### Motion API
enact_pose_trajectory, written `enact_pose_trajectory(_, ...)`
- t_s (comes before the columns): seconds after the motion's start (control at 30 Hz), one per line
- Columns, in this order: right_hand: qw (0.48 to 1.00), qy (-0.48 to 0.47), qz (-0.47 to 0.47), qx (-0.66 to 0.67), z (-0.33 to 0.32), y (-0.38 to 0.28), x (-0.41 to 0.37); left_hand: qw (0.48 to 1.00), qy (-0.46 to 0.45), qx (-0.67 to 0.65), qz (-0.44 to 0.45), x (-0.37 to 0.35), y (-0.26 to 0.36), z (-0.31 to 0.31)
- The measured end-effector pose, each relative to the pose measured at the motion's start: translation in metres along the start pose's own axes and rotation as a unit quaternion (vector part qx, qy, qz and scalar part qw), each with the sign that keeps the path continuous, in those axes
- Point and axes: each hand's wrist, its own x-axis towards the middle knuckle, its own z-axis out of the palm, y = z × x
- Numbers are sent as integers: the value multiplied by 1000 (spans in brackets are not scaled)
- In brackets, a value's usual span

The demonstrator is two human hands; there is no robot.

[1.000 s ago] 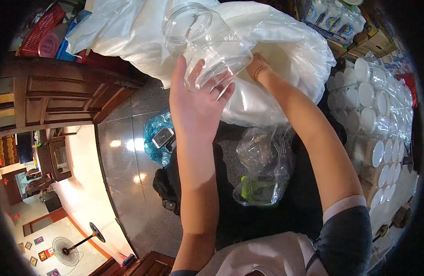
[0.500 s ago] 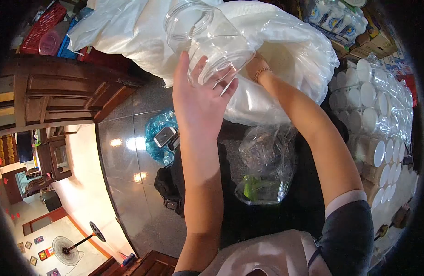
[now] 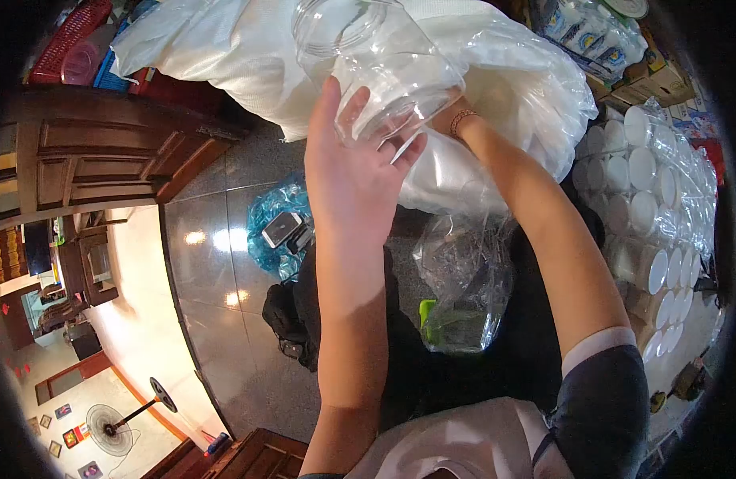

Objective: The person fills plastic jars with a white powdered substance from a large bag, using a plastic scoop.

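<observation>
My left hand (image 3: pixel 360 160) is closed around the base end of a clear plastic jar (image 3: pixel 384 56), which is tilted with its ringed mouth toward the upper left. Behind the jar lies a large white sack (image 3: pixel 248 72) with a clear plastic liner (image 3: pixel 555 96). My right hand (image 3: pixel 448 116), with a bracelet at the wrist, reaches to the sack's opening behind the jar's base. Its fingers are hidden by the jar. Below, between my arms, is a crumpled clear plastic bag (image 3: pixel 464 263) with a bright green thing (image 3: pixel 436 323) showing at its lower end.
Wrapped stacks of white-lidded containers (image 3: pixel 639 160) stand on the right. A phone (image 3: pixel 282 229) rests on a blue plastic bag (image 3: pixel 260 211) on the dark tiled floor (image 3: pixel 216 319). Wooden doors (image 3: pixel 96 160) and a fan (image 3: pixel 110 429) are at left; packed goods (image 3: pixel 595 36) sit upper right.
The jar and my left hand have shifted slightly right, and the jar looks a little larger. My right hand has also moved slightly right and down at the sack's opening.
</observation>
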Motion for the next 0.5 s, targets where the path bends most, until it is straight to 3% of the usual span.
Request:
enact_pose_trajectory(0.1, 1000, 20, -5, 20, -15, -3, -7, 1000, -17, 10, -1, 1, -1, -3)
enact_pose_trajectory(0.17, 996, -70, 15, 58, -23, -4, -4, 1000, -6, 14, 9, 3, -2, -4)
enact_pose_trajectory(0.3, 996, -31, -11, 87, -2, -3, 2, 999, -12, 34, 2, 1, 0, -3)
enact_pose_trajectory(0.4, 994, -85, 28, 63, 5, -7, 11, 999, -8, 36, 5, 0, 2, -4)
enact_pose_trajectory(0.5, 985, -94, 27, 139, -4, -8, 5, 999, -10, 31, 8, 1, 4, -5)
